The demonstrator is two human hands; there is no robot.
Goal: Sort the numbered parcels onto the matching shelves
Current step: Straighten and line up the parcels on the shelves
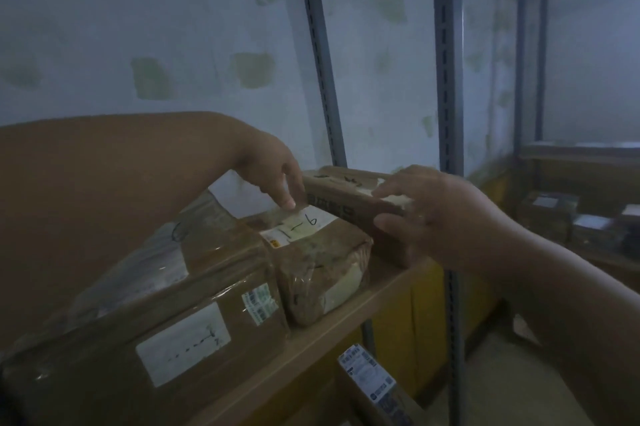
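A brown cardboard parcel (349,203) stands on edge at the right end of the wooden shelf (346,314). My right hand (426,214) grips its near end, thumb on the front face and fingers over the top. My left hand (277,176) reaches over from the left, its fingertips touching the white label marked "1-6" on a taped brown parcel (318,262) lying beside the upright one. A larger flat box (166,321) with white labels lies at the shelf's left.
Grey slotted metal uprights (448,79) rise behind the shelf against a pale wall. A labelled parcel (374,380) sits on the level below. A second rack at the far right holds several dark parcels (554,214).
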